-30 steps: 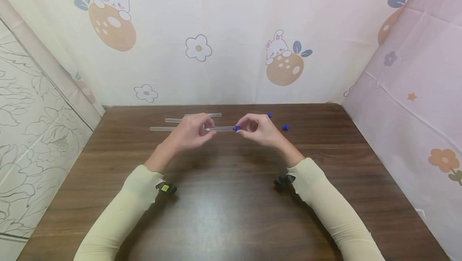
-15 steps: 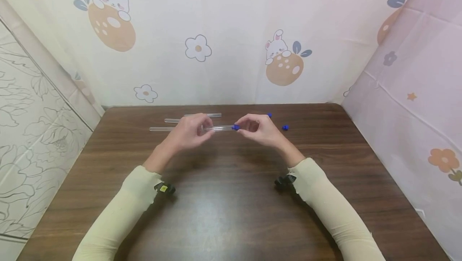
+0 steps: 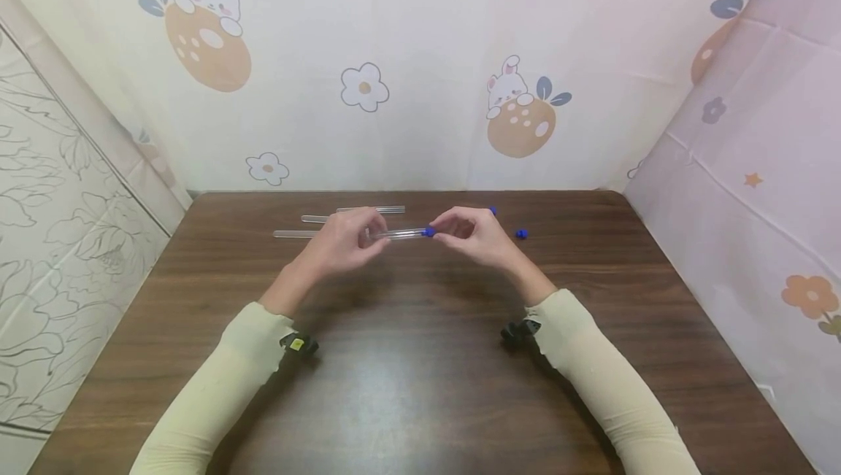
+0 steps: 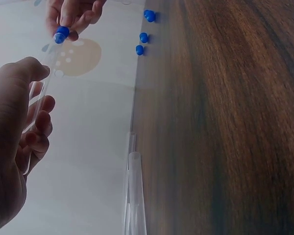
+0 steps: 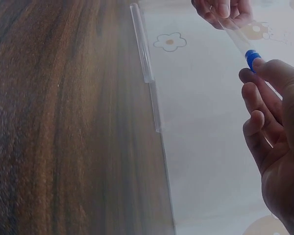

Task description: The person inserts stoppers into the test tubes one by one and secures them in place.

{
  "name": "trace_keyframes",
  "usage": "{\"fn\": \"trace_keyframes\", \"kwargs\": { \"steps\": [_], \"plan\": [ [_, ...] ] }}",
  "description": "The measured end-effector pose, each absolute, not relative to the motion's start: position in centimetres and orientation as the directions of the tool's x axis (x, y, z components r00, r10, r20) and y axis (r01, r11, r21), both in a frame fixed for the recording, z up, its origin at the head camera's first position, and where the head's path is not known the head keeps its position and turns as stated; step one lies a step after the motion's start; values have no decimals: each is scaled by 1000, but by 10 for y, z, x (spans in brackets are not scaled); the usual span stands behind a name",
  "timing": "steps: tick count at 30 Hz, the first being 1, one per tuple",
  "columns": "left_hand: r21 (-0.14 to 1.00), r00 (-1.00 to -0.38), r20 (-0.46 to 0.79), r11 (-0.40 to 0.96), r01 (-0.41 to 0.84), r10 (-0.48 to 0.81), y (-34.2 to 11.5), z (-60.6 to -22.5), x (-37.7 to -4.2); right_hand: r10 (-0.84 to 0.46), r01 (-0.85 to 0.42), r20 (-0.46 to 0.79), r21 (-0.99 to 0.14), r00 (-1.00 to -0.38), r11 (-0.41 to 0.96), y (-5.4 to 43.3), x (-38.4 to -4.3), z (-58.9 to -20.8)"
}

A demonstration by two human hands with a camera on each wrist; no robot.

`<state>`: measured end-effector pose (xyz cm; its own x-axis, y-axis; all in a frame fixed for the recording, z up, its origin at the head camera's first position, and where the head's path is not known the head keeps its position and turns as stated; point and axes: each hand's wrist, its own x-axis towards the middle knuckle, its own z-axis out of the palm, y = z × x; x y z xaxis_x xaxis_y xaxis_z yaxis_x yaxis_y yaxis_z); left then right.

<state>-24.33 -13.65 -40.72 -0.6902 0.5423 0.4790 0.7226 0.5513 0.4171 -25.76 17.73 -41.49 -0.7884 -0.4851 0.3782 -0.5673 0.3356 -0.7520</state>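
Note:
My left hand (image 3: 351, 238) grips a clear test tube (image 3: 402, 233) lying roughly level above the table, its open-palm side toward the left wrist camera. At the tube's right end sits a blue cap (image 3: 430, 231), which my right hand (image 3: 476, 236) pinches between thumb and fingertips. The left wrist view shows the cap (image 4: 62, 32) against the tube's mouth, with the tube (image 4: 43, 98) running between left thumb and fingers. From the right wrist view, the thumb presses the cap (image 5: 253, 60) from one side. My left hand hides the tube's lower end in the head view.
Three more clear tubes lie behind and left of my left hand: a rear tube (image 3: 388, 209), a middle tube (image 3: 314, 219) and a front tube (image 3: 293, 234). Blue caps (image 3: 522, 233) rest right of my right hand. A patterned curtain (image 3: 427, 132) stands at the table's (image 3: 420, 387) back edge.
My left hand has shifted slightly left, and the tube's capped end sits a touch higher. Both hands keep their grip on tube and cap.

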Motion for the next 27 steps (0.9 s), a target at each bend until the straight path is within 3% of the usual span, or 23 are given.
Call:
{"fn": "trace_keyframes", "kwargs": {
  "steps": [9,27],
  "plan": [
    [408,-684,485,551,728,545,-136,-406,-242,-478,-546,353,-756,-804,360,178,-256,-416],
    [381,-638,532,515,767,556,-138,-409,-244,-491,-557,385,-784,-782,272,177,-256,-415]
  ]
}}
